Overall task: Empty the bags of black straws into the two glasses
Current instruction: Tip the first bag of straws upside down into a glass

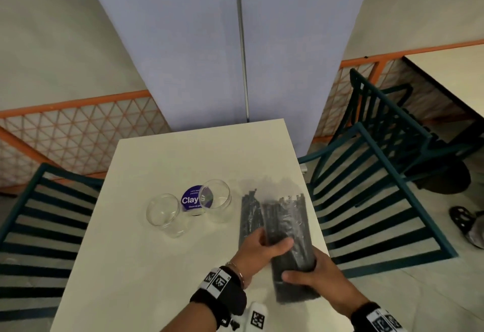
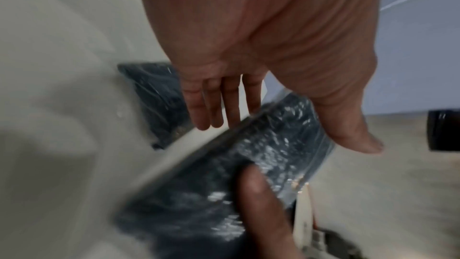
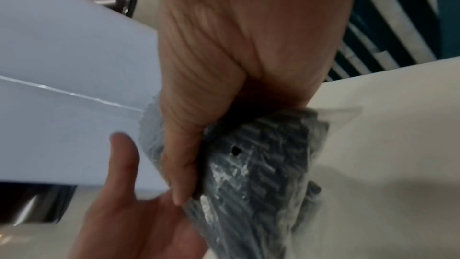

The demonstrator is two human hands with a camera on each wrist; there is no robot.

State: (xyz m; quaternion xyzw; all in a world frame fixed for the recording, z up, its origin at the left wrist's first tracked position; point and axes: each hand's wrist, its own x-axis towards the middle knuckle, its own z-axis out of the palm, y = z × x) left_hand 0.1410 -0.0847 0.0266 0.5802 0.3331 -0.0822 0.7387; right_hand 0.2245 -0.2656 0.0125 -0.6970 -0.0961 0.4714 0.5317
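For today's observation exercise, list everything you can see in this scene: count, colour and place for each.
Glasses: two, clear, empty, centre of table.
Sticker: one, purple, between the glasses.
Held bag of straws: one, black straws in clear plastic, lifted above the table's right side.
Second bag of straws: one, black, lying on the table.
Table: one, cream.
Chairs: dark green, both sides.
Left hand: grip on the held bag's middle.
Right hand: grip on its near end.

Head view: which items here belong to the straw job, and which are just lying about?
Job: held bag of black straws, second bag on the table, left glass, right glass, left hand, right hand.
Lying about: purple sticker, green chairs.
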